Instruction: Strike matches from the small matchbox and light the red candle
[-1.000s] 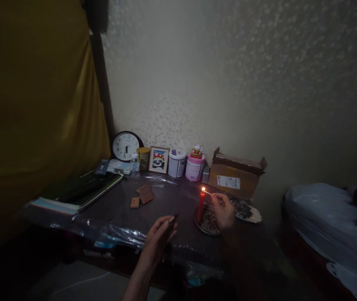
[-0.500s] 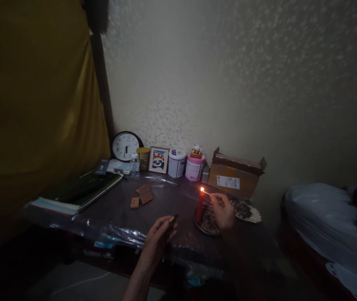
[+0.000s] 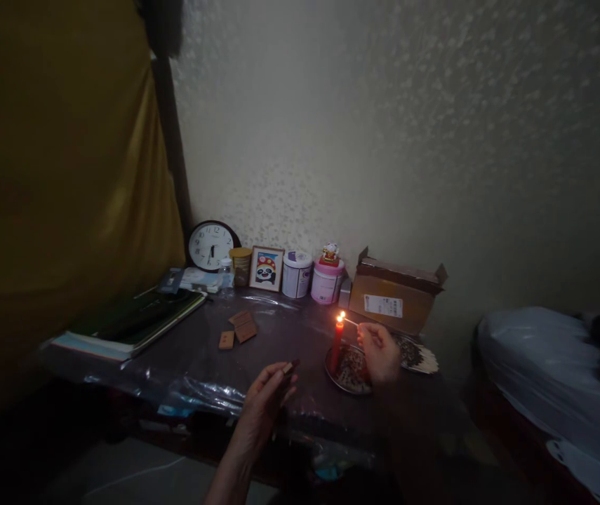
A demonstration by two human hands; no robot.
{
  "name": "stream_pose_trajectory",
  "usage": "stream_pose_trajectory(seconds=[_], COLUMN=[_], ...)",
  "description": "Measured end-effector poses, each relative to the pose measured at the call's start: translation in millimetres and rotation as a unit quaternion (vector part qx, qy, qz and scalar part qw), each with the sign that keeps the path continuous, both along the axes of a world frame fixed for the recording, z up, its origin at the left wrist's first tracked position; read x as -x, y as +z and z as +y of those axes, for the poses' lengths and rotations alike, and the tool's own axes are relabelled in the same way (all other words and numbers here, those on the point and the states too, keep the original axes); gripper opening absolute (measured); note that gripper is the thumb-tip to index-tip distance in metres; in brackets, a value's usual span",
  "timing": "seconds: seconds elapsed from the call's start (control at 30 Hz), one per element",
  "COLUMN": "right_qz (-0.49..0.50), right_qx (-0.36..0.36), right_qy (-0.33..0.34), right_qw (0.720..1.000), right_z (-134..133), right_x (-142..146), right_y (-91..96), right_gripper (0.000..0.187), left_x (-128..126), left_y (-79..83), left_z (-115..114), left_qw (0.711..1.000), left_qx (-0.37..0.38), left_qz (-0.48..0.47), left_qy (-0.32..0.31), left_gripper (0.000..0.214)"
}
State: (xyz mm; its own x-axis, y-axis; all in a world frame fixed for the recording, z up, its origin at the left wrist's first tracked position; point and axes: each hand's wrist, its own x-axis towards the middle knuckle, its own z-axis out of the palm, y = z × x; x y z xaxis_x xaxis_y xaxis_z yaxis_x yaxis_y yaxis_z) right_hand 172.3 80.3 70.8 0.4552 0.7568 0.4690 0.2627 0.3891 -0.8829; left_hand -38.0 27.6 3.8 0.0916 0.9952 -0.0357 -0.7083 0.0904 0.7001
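A red candle stands upright and burning in a small round dish filled with spent matches. My right hand pinches a lit matchstick whose burning tip sits right at the candle's flame. My left hand hovers over the table's front edge, closed around a small matchbox. A pile of used matchsticks lies just right of the dish.
The dark table is covered in clear plastic. Along the wall stand a clock, a panda picture, two tins and an open cardboard box. Books lie at left, loose matchboxes mid-table, a bagged bundle at right.
My right hand has shifted slightly right and the flame at the candle's tip has grown a little. My left hand has stayed put.
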Motion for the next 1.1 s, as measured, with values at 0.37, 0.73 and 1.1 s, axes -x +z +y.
stream_pose_trajectory(seconds=[0.37, 0.73, 1.1], right_qz=[-0.074, -0.171, -0.190], right_qx=[0.042, 0.123, 0.172], right_qy=[0.131, 0.218, 0.221], right_qw=[0.988, 0.953, 0.941], right_z=[-47.8, -69.7, -81.2], right_x=[-16.6, -7.7, -9.5], right_y=[44.2, 27.9, 21.5], right_gripper=[0.020, 0.012, 0.009], left_x=[8.2, 13.9, 16.8], left_y=[0.5, -2.6, -8.5], left_z=[0.2, 2.1, 7.6], left_qw=[1.000, 1.000, 1.000], left_qx=[0.004, -0.003, 0.014], left_qz=[-0.006, 0.008, 0.002], left_qy=[0.007, 0.023, 0.026], left_gripper=[0.020, 0.022, 0.021])
